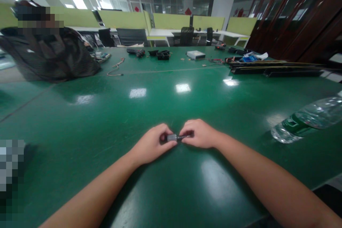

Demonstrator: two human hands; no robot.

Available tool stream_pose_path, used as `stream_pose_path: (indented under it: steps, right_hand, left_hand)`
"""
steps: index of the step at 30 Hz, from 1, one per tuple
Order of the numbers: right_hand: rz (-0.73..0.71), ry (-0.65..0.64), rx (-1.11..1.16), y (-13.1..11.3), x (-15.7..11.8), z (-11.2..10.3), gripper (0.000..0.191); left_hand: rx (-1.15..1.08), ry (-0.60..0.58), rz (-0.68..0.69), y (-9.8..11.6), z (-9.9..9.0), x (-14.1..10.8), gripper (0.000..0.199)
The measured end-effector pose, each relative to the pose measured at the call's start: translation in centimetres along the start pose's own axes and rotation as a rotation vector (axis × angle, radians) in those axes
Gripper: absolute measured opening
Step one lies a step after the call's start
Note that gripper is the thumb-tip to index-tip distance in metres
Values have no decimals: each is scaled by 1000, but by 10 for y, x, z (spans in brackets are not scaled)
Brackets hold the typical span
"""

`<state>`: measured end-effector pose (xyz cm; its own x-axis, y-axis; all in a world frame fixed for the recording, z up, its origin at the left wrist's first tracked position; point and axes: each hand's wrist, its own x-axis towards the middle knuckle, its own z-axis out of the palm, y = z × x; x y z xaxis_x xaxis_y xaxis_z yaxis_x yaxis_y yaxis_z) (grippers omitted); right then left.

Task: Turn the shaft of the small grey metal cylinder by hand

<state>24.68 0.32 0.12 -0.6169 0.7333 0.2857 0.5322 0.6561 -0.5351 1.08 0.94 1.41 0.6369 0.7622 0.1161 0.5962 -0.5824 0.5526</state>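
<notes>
Over the green table (171,103), both hands meet around one small dark object. My left hand (155,142) is closed on its thicker part, a grey and black cylinder (171,137) that lies level between thumb and fingers. My right hand (199,134) pinches the thin dark shaft (184,137) that sticks out of the cylinder's right end. The far end of the shaft is partly hidden by the right fingers. What exactly the object is, I cannot tell.
A clear bottle (304,123) lies on the right. Farther back are a dark power tool (135,52), black parts (162,55), a white box (196,55), a cord (116,67) and long black strips (275,68). A person (50,50) in dark clothing leans at the left.
</notes>
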Motion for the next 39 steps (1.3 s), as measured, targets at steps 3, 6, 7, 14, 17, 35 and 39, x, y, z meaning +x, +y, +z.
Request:
stream_pose_path:
  steps: [3,6,7,14,17,35,39]
  right_hand:
    - [2,-2,-7,0,0,-1,14]
    - [18,-6,-7,0,-1,-2,13]
    - [24,-5,-4,0,-1,-2,13]
    - [72,-15,20,0,-2,-1,12]
    - [89,-21,37,0,-2,-1,12]
    - [136,-31,71,5,-5,-10,12]
    - [149,-40,91,7,-7,-14,12]
  left_hand:
    - [-4,3,7,0,0,0,23]
    - [-5,4,5,0,0,1,23]
    - [-4,4,4,0,0,1,23]
    - [-9,2,8,-1,1,1,23]
    - [-2,3,11,-1,1,0,23]
    - [-22,6,6,0,0,0,22]
    - [-16,-1,2,0,0,0,23]
